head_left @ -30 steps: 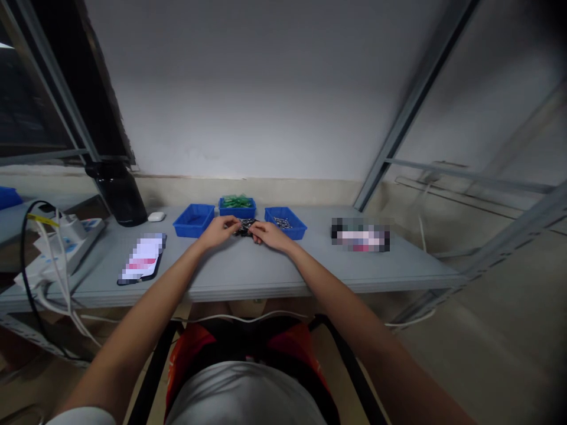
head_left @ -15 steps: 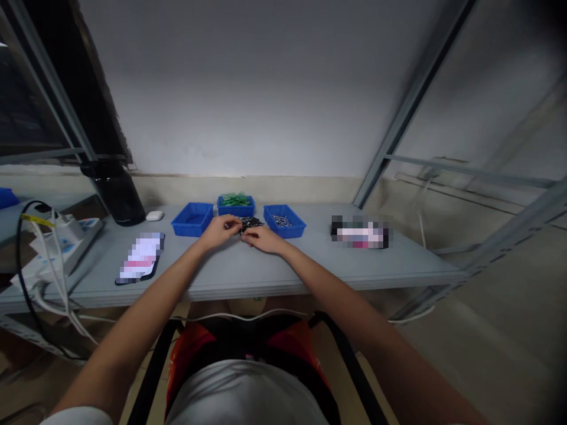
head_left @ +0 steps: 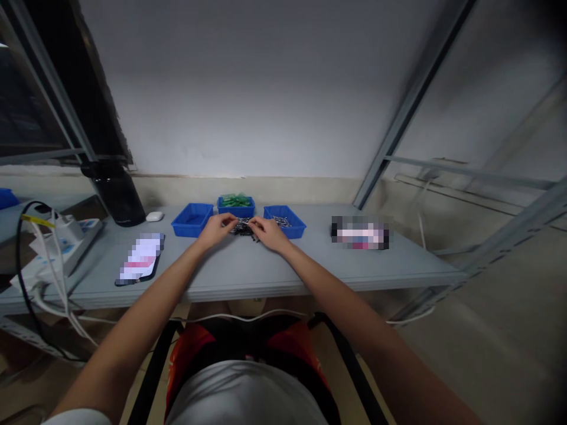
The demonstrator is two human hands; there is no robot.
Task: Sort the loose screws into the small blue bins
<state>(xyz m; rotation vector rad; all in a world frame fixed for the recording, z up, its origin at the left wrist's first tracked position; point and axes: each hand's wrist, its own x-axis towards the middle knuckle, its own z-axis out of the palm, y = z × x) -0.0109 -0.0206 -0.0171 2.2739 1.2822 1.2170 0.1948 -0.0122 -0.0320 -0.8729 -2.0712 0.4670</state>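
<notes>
A pile of small dark and silvery pieces (head_left: 244, 229), too small to name, lies on the table between my hands. My left hand (head_left: 217, 229) is at the pile's left side, fingers pinched on something I cannot make out. On the right side, my right hand (head_left: 268, 232) is closed too, thumb and fingertips together over the pile; what they hold is too small to name. Behind the pile stands a blue bin of green pieces (head_left: 236, 202). A blue bin with small silvery pieces (head_left: 292, 228) is beside my right hand, and another blue bin (head_left: 186, 229) is beside my left.
On the grey table (head_left: 248, 274) a phone (head_left: 140, 258) lies at left, near a white earbud case (head_left: 155, 216) and a black bottle (head_left: 119, 195). A power strip (head_left: 62, 251) with cables sits far left. Another blurred-out device (head_left: 359, 233) lies right.
My right hand has shifted slightly right and up, and my hands are a little farther apart. More of the pile between them shows now.
</notes>
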